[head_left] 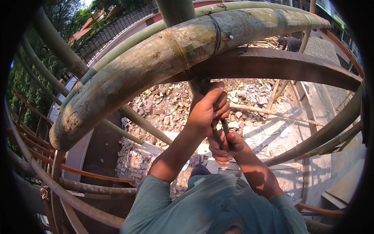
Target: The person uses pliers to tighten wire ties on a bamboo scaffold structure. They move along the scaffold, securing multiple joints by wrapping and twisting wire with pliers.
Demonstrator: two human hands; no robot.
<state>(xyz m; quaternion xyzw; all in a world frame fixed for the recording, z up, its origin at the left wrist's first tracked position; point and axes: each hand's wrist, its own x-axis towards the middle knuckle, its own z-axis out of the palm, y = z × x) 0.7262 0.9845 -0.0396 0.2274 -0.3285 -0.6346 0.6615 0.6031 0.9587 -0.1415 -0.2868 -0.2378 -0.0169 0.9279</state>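
Both hands are closed around 1 pair of pliers (220, 130) a little to the right of the picture's centre. The left hand (206, 111) grips the upper part of the handles, with its fingers curled tight and the thumb pointing up toward 12 o'clock. The right hand (226, 146) sits just below it, at about 5 o'clock from the left hand, and its fingers wrap the lower ends of the same dark handles. The 2 hands touch each other. The head of the pliers points up and reaches the underside of a thick bamboo pole (163, 58), which runs across the upper half of the picture from about 8 o'clock to 2 o'clock. A dark wire tie (216, 33) is wound around this pole at about 12 o'clock from the hands. Whether the jaws of the pliers grip the wire, I cannot tell, because the fingers and shadow hide them. Thinner bamboo poles (58, 50) stand at 10 o'clock. Far below, behind the hands, lies broken brick rubble (167, 105).
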